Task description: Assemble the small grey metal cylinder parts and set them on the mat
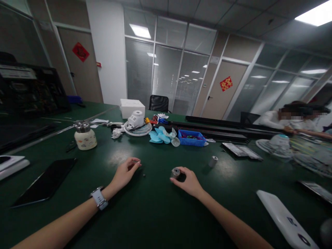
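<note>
My right hand (pixel 188 181) has its thumb and fingers around a small grey metal cylinder (pixel 175 172) with a round hole or ring in its top. The cylinder stands upright at table height. To its left, my left hand (pixel 127 170) hovers low over the green table, thumb and fingertips brought together in a pinch; anything between them is too small to make out. A tiny dark metal piece (pixel 144 175) lies on the table just right of my left hand. A second metal cylinder (pixel 213 161) stands upright beyond my right hand, untouched.
Farther back are a white fan body (pixel 136 119), light-blue fan blades (pixel 158 135) and a blue tray (pixel 192 141) of small parts. A cream jar (pixel 85 139) and dark tablet-like panel (pixel 48 181) are left; a white casing (pixel 284 216) is right. People (pixel 275 119) sit at far right.
</note>
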Available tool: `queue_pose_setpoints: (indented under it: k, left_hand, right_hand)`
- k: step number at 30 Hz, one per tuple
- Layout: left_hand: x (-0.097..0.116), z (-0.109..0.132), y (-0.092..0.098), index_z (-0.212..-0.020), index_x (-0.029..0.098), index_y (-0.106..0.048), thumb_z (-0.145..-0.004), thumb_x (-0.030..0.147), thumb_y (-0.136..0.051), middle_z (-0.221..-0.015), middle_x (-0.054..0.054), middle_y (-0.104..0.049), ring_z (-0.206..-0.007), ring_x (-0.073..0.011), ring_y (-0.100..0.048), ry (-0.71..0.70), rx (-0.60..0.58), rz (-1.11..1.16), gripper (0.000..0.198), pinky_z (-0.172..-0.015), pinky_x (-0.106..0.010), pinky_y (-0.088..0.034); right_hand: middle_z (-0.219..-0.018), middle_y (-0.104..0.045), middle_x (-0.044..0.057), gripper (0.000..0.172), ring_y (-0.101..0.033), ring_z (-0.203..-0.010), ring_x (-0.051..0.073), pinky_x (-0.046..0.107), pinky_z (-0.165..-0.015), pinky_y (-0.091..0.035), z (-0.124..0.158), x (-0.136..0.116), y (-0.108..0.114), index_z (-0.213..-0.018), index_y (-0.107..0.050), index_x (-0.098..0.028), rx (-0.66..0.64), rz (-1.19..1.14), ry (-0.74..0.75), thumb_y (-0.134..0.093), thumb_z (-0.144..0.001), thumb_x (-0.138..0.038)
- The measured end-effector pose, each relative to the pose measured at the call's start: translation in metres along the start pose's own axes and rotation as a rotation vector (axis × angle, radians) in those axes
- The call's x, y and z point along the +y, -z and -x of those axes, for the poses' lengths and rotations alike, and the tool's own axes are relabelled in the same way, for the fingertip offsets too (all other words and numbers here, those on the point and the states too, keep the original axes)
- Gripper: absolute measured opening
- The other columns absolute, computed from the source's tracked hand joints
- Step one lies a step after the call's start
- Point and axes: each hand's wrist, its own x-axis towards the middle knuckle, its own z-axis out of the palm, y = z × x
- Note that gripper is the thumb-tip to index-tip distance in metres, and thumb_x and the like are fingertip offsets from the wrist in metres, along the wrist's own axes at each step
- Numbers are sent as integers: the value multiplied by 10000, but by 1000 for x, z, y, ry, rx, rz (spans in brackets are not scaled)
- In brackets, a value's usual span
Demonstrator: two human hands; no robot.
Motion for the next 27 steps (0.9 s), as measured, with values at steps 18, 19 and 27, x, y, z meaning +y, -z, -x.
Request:
queue_pose_setpoints:
  k: [18,19,27]
  left_hand:
    - [6,3,-4,-1115,180,-490,-852,546,-440,-889,-88,-735,-903,-254,-689,37,61,-46,454,-846,-407,-475]
    - [6,3,-4,-1115,180,-487,-852,545,-440,-890,-89,-733,-903,-256,-688,40,62,-46,452,-848,-413,-474]
    - [5,8,-5,-1059,188,-478,-872,488,-430,-840,-65,-719,-834,-231,-691,7,54,32,357,-816,-385,-492]
  right_hand:
    - [-1206,-611,43,337,-541,-1145,228,421,-994,-413,35,-22,42,-1164,-582,-274,207,256,313,-589,-835,-344]
    - [-1240,-601,30,370,-533,-1163,212,406,-996,-412,25,-39,25,-1208,-569,-285,37,212,303,-581,-848,-371]
    - [-1137,-684,-5,256,-591,-1107,184,353,-960,-419,-50,-67,-82,-1108,-669,-292,-181,80,324,-601,-862,-299]
